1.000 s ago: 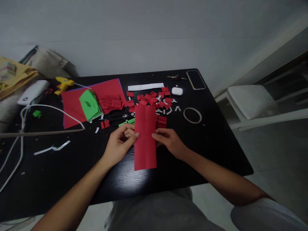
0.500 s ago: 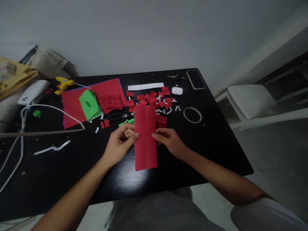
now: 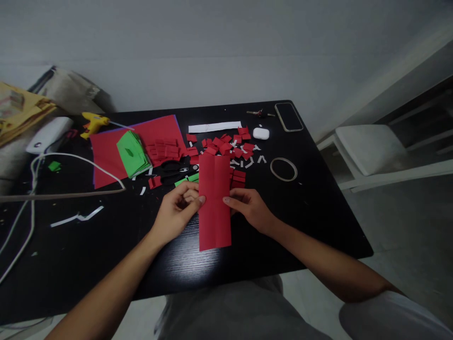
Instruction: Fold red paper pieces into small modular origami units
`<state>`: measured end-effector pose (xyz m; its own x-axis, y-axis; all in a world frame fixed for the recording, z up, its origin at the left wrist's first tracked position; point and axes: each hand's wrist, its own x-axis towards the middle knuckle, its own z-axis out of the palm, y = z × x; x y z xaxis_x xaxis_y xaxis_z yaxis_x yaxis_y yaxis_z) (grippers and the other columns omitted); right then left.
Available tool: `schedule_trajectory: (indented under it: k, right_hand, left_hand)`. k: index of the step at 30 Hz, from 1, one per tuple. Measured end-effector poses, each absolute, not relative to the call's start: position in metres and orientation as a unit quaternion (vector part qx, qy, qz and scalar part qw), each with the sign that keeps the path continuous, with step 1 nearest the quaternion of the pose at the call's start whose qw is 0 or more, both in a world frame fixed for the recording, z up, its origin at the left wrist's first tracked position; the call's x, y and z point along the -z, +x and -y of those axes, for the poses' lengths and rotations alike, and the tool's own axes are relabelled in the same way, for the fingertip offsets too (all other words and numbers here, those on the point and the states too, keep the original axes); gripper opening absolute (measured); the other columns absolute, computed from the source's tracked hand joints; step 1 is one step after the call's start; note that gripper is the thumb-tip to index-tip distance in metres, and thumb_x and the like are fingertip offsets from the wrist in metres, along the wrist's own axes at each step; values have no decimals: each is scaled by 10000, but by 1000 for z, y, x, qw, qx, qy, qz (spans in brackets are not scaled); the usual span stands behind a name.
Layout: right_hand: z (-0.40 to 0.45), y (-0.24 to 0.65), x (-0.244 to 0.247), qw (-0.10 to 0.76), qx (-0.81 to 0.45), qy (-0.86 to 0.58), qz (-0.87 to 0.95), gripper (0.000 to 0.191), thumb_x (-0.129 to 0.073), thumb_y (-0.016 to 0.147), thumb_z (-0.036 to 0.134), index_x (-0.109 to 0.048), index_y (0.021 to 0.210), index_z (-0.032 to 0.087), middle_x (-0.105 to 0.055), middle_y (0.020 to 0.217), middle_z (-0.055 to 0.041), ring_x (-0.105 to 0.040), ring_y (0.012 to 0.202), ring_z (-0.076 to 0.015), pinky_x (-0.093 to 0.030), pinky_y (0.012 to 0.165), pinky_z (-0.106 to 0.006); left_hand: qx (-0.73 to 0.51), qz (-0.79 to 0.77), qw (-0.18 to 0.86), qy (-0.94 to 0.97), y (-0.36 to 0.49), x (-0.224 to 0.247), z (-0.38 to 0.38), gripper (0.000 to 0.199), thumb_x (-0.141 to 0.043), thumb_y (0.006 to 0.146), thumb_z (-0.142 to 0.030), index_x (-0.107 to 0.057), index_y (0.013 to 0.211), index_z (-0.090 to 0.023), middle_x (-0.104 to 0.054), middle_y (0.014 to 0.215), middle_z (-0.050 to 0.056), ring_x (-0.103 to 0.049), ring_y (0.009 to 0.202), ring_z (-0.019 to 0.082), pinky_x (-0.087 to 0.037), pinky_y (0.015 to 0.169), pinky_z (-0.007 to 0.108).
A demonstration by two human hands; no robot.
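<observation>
A long strip of red paper [image 3: 214,222] with faint lengthwise and crosswise creases is held upright above the table's near half. My left hand [image 3: 179,208] pinches its left edge, thumb in front and fingers curled behind. On the opposite edge my right hand [image 3: 249,208] grips in the same way, its fingertips hidden behind the paper. Just beyond the strip lie black-handled scissors [image 3: 171,171], partly covered, and a folded green paper piece [image 3: 187,179]. Several small folded red paper pieces [image 3: 225,147] are scattered behind it among white scraps.
On the black table [image 3: 283,245] are a green paper stack [image 3: 132,153] on red sheets [image 3: 106,163], a yellow glue gun [image 3: 94,123], a white cable [image 3: 88,158], a tape ring [image 3: 283,169], a white earbud case [image 3: 261,134], keys [image 3: 261,113] and a phone [image 3: 289,117]. A chair [image 3: 375,148] stands right.
</observation>
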<state>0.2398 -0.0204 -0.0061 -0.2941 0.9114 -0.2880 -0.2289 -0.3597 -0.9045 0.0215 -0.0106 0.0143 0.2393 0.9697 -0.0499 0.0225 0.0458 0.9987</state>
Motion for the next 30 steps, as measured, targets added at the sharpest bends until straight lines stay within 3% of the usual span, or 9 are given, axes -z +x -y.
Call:
schedule_trajectory:
  k: [9,13,17,23,30]
  right_hand:
    - [21,239,5,417,-681,-446,403,247,-849,779,383,-746,919,207,-744,793,5,-664,693,-131,-558,651,-259]
    - [21,240,6,430,-680,-452,385,214,-839,775,366,-720,868,214,-718,743,18,-649,670,-139,-556,637,-271]
    - [21,243,4,437,-659,-438,428,109,-750,838,316,-787,897,232,-753,863,-10,-681,778,-162,-571,695,-289]
    - [21,243,5,451,-646,-411,459,199,-714,850,230,-812,1018,270,-790,1035,-14,-719,937,-181,-579,835,-319]
    - [21,243,5,439,-635,-410,487,173,-692,856,234,-822,970,254,-806,984,-21,-731,946,-200,-575,871,-345]
  left_hand:
    - [-409,-438,559,573,21,-11,11,126,-745,898,-271,-703,989,-195,-646,728,-29,-532,617,79,-441,609,186]
    - [-410,-451,531,589,20,-13,10,77,-745,869,-242,-719,913,-184,-630,687,-28,-517,602,89,-433,592,196]
    - [-399,-459,518,602,19,-15,9,77,-701,868,-232,-756,862,-179,-619,642,-19,-525,599,105,-417,577,205]
    - [-390,-462,541,585,18,-16,8,118,-688,885,-257,-769,911,-175,-673,701,-1,-562,624,107,-444,600,202]
    - [-348,-407,599,595,18,-12,10,294,-763,857,-230,-686,1140,-211,-713,892,16,-661,798,144,-515,733,235]
